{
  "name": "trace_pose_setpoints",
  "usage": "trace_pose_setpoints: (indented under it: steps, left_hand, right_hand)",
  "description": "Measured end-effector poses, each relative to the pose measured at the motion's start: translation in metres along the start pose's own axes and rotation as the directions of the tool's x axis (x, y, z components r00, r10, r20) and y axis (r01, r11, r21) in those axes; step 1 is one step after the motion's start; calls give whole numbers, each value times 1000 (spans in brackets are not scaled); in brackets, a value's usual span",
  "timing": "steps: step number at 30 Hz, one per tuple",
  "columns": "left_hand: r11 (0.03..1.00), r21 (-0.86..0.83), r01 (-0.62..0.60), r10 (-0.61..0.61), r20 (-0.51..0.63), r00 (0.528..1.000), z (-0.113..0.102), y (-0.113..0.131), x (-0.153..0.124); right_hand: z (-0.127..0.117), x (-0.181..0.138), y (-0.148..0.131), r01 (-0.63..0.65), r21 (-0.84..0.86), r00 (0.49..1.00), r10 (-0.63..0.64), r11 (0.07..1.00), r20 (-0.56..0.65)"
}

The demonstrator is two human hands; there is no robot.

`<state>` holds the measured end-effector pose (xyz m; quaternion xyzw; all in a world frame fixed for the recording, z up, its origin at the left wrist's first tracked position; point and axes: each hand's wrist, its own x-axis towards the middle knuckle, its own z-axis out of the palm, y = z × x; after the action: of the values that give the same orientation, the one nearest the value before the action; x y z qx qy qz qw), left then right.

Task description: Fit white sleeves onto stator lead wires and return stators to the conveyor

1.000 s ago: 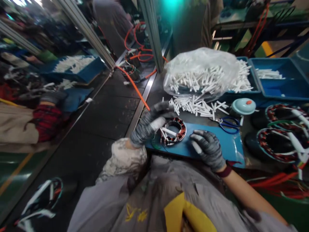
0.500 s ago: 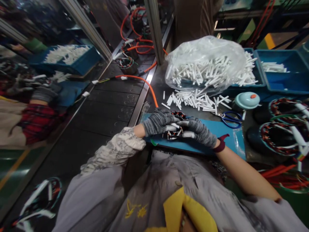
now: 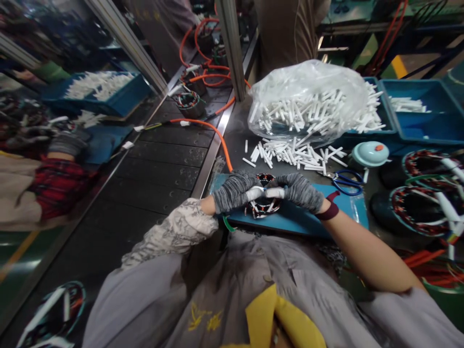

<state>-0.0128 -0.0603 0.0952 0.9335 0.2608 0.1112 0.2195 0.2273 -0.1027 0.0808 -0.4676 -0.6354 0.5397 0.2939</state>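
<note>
A motor stator [image 3: 266,210] with dark windings, orange-red bits and white pieces around its ring lies on a blue mat [image 3: 308,220] in front of me. My left hand [image 3: 239,191], in a grey knit glove with white fingertips, is closed at the stator's left upper side. From the right, my right hand [image 3: 297,192], gloved alike, meets it with its fingers pinched. Both sets of white tips nearly touch above the ring's opening. A small bluish bit shows between them, but what they pinch is mostly hidden. Green wire [image 3: 228,224] sticks out below my left wrist.
Loose white tubes [image 3: 290,153] lie beyond the mat, before a plastic bag [image 3: 308,96] full of them. Blue-handled scissors [image 3: 346,182], a light-blue round container [image 3: 369,153] and more stators [image 3: 416,208] stand right. An orange cable [image 3: 221,137] crosses the conveyor [image 3: 163,164]. Left, a co-worker's gloved hand [image 3: 68,142] shows.
My hands have drawn closer together, their fingertips now meeting above the stator's opening. More of the ring's near side shows below them.
</note>
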Motion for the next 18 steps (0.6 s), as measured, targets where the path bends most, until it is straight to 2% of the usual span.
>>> trace_pose_setpoints:
  steps: [3, 6, 12, 15, 18]
  left_hand:
    - [997, -72, 12, -13, -13, 1000, 2, 1, -2]
    - [994, -112, 7, -7, 3, 1000, 0, -1, -2]
    - [964, -261, -59, 80, 72, 994, -11, -8, 4]
    - [983, -174, -64, 90, 145, 985, -10, -13, 13]
    - [996, -42, -80, 88, 237, 967, -8, -13, 19]
  right_hand:
    - [2, 1, -2, -14, -15, 1000, 15, 1000, 19]
    - [2, 3, -2, 12, -100, 1000, -11, 995, 13]
    - [-1, 2, 0, 64, -180, 997, -53, 982, 63]
    - [3, -1, -1, 117, -351, 993, -111, 929, 36]
    - [4, -8, 0, 169, -546, 978, -210, 821, -12]
